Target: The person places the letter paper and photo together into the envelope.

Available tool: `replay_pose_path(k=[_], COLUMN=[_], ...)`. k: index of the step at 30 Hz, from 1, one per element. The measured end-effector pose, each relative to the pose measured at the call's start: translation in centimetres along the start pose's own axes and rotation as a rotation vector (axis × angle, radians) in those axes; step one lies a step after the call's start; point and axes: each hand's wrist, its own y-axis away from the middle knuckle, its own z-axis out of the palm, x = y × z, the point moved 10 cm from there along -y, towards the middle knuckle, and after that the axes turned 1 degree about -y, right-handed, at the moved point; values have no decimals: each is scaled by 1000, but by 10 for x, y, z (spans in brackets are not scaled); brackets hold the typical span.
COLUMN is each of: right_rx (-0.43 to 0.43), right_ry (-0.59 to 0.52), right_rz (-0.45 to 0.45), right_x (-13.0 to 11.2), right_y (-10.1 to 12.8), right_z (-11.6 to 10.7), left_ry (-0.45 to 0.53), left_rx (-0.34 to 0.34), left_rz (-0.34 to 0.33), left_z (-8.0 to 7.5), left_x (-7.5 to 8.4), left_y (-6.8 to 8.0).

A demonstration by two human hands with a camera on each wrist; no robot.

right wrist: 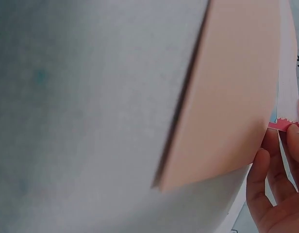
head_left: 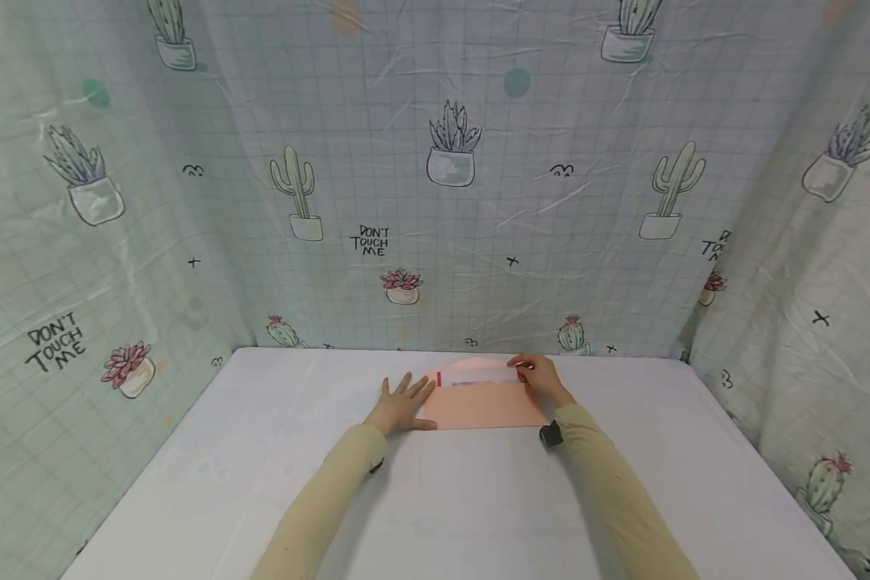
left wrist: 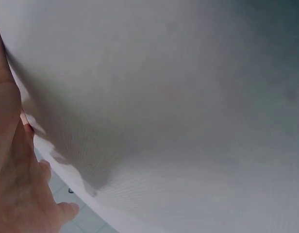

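A peach envelope point(head_left: 486, 407) lies flat on the white table, its long side across, with a paler flap point(head_left: 471, 365) spread out at the far side. White paper with a red band point(head_left: 439, 379) shows along its opening. My left hand point(head_left: 400, 407) rests on the envelope's left end, fingers spread; the left wrist view catches only part of this hand point(left wrist: 23, 170). At the far right corner my right hand point(head_left: 544, 380) pinches the red-edged paper. Closer up, thumb and fingers of that hand point(right wrist: 280, 194) hold a red edge point(right wrist: 279, 125) with a wavy white border.
The white table point(head_left: 464, 507) extends around both forearms. Behind it and at both sides hangs a light curtain point(head_left: 478, 217) printed with cacti. A dark strap piece point(head_left: 551, 435) sits at the right wrist.
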Motion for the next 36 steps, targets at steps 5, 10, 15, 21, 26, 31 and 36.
replay_pose_path(k=[5,10,15,21,26,31,36], right_rx=[-5,-15,-13,-31,-86,-140,-186], right_ry=[51,98,127,135,126,113,97], right_rz=[15,43,24,26,25,14,17], right_x=[0,3,1,2,2,2,6], right_y=[-1,-1,1,0,0,0,1], right_z=[2,5,5,6,7,8,10], left_ry=[-10,-15,-7,-4,-5,-9,-4], left_rx=[-7,-10,-6,-9,-14,-18,-19], left_rz=[-7,-11,-9,-12,-12,-19,-12], left_z=[2,2,0,-1,0,1,1], left_x=[-1,-1,0,0,-1,-2,-2], left_y=[-2,-2,-1,0,-1,-1,-1])
